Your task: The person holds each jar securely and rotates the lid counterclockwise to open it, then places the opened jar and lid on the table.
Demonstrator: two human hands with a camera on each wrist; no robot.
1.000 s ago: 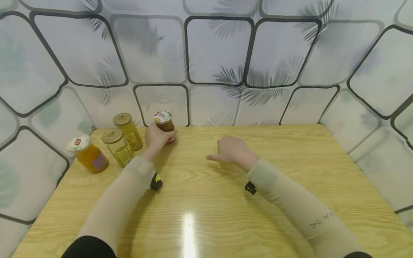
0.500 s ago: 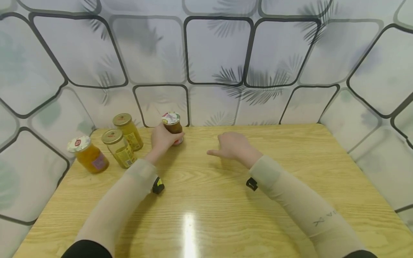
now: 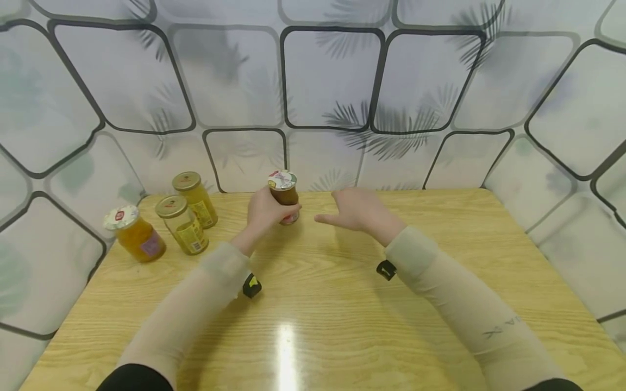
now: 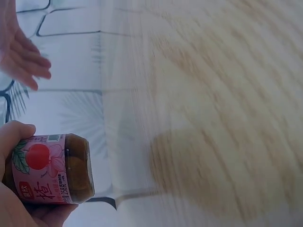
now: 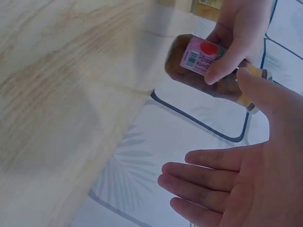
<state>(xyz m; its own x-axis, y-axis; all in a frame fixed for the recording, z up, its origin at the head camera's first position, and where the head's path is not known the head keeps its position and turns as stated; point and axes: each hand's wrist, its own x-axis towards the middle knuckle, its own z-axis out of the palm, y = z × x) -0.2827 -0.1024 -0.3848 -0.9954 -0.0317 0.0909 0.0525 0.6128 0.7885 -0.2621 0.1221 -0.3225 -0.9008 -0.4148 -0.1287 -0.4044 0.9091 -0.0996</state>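
Note:
My left hand (image 3: 265, 213) grips a small glass jar (image 3: 285, 195) with a white patterned lid and brown contents. A pink label with a red fruit shows on that jar (image 4: 42, 169) in the left wrist view; fingers and thumb wrap its middle. Just to the right, my right hand (image 3: 361, 210) hovers with nothing in it, thumb pointing toward the jar. Its fingers (image 5: 203, 172) are extended and the palm faces the jar in the right wrist view. The jar's base hangs above the table in the wrist views.
At the left stand two gold-lidded jars with yellow labels, a rear jar (image 3: 195, 200) and a front jar (image 3: 182, 225). Left of them is a white-lidded jar (image 3: 135, 234) of orange contents. The wooden table (image 3: 332, 304) ends at a patterned wall (image 3: 327, 81) behind.
My left hand has carried the brown jar to the right, away from the other jars. My right hand has moved slightly away from me, and the gap between the hands has narrowed.

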